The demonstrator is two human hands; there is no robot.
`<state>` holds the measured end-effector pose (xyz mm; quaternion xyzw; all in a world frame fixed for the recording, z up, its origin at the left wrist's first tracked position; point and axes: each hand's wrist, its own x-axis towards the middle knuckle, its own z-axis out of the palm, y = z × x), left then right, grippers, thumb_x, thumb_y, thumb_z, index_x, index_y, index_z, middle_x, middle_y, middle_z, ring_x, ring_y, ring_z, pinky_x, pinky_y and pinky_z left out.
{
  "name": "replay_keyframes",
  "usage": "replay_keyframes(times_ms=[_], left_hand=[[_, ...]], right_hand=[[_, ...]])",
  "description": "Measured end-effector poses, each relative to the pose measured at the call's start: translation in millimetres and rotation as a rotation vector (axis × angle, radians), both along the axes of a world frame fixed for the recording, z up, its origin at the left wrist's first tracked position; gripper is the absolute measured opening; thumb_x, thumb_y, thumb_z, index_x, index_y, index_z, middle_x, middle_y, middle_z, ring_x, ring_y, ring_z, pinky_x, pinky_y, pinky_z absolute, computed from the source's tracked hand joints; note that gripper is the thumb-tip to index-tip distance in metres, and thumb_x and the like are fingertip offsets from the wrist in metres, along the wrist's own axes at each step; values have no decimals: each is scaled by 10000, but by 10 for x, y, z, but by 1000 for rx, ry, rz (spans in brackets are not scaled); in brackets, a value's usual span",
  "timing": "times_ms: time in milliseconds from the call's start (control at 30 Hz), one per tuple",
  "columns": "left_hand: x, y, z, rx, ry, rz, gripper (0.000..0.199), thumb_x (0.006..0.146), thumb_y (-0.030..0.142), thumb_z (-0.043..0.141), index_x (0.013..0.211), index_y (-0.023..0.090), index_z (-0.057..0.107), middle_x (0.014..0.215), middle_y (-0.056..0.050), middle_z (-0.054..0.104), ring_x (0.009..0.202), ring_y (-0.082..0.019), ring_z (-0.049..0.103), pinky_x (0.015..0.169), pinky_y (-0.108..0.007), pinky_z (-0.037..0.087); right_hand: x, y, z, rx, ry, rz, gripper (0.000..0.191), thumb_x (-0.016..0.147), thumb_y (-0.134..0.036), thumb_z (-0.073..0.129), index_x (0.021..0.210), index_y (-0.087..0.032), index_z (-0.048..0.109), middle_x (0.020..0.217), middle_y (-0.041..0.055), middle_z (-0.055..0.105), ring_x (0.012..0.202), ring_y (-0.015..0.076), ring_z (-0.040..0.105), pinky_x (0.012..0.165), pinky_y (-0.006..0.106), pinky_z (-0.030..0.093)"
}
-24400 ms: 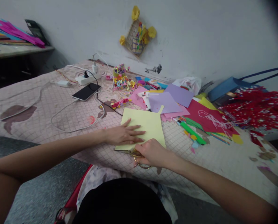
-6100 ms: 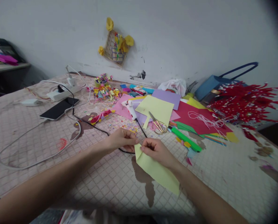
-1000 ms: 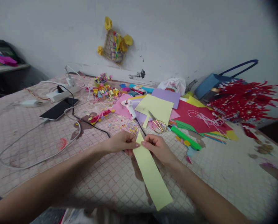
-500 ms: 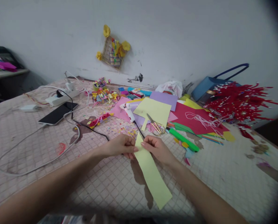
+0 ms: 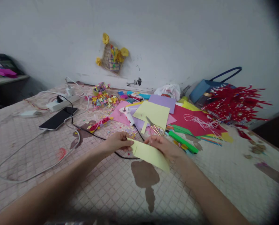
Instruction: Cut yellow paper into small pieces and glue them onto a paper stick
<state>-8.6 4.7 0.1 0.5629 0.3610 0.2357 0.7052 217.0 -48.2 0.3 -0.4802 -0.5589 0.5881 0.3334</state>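
Note:
A pale yellow paper strip (image 5: 151, 154) is held above the table, with a fold crease near its left end and its right part curving downward, slightly blurred. My left hand (image 5: 119, 142) pinches that left end between thumb and fingers. At the strip's upper edge, the curled fingers of my right hand (image 5: 159, 145) are closed on the paper; its fingertips are partly hidden. Just beyond the hands lie a white glue gun (image 5: 127, 115) with a black cord and a pair of gold-handled scissors (image 5: 155, 127) by a yellow paper sheet (image 5: 153, 112).
A black phone (image 5: 58, 118), white power strip (image 5: 62, 103) and looping cables lie left. Coloured paper scraps (image 5: 104, 99) are heaped at the back. A green tool (image 5: 183, 141), red paper (image 5: 195, 118), white string (image 5: 205, 122) and red decorations (image 5: 233, 103) are at right.
The paper strip has swung from pointing toward me to lying sideways, its free end now to the right. My right hand has moved slightly right along it; the view has tilted slightly.

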Motion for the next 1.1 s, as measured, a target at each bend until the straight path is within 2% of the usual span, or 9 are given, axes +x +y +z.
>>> replay_keyframes(times_ms=[100,133,200,367,533,700,867,1000,1100], left_hand=[[-9,1,6,-102,-13,11,252,632,226,712,796,113,557,595,-23,648,507,-72,590,498,-150,470],[-6,-4,2,-130,-16,5,271,624,220,717,818,110,564,606,-25,652,513,-72,596,515,-154,482],[6,-14,-20,-175,-10,-13,305,599,213,732,833,108,566,605,-25,654,503,-73,601,522,-157,492],[22,-18,-75,-170,54,-25,315,575,244,741,786,121,542,561,-14,648,469,-85,602,476,-154,481],[-1,-14,-69,-46,100,-115,343,572,286,744,809,112,567,616,-29,668,481,-89,605,446,-147,470],[-8,-14,-80,-19,85,-174,290,613,315,719,766,113,577,615,-37,668,493,-96,618,426,-134,462],[-4,7,-28,-152,42,-10,292,613,277,727,766,129,529,644,-38,676,546,-130,653,487,-176,510],[-12,47,25,-154,12,88,244,657,245,698,748,124,507,628,-52,670,543,-134,655,488,-176,508],[-29,93,20,-133,-15,148,216,690,247,671,755,121,508,650,-63,672,563,-137,658,490,-177,508]], right_hand=[[238,159,29,135,85,-225,566,796,-654,299,963,-185,570,544,-10,523,411,104,429,405,221,326],[304,213,20,214,-5,-300,572,800,-653,275,945,-185,569,578,7,547,422,112,442,402,227,323],[400,320,-24,379,-355,-423,550,809,-635,249,863,-184,559,646,36,591,477,132,495,438,244,357],[435,564,-161,495,-657,-531,347,651,-519,603,623,-192,488,591,16,535,585,166,492,531,259,319],[380,675,-186,508,-799,-536,358,634,-455,647,528,-196,423,543,6,467,612,177,463,547,265,247],[425,596,-202,487,-758,-545,301,727,-442,576,630,-198,428,607,27,507,633,179,486,557,272,274],[482,531,-211,448,-543,-488,317,798,-515,437,793,-199,424,599,-9,504,528,139,480,509,254,351],[279,425,-92,477,-357,-442,383,804,-581,371,879,-207,399,588,-49,410,487,112,428,458,229,350],[6,220,38,496,-257,-374,382,801,-592,384,888,-220,396,612,-46,399,503,108,417,452,221,344]])
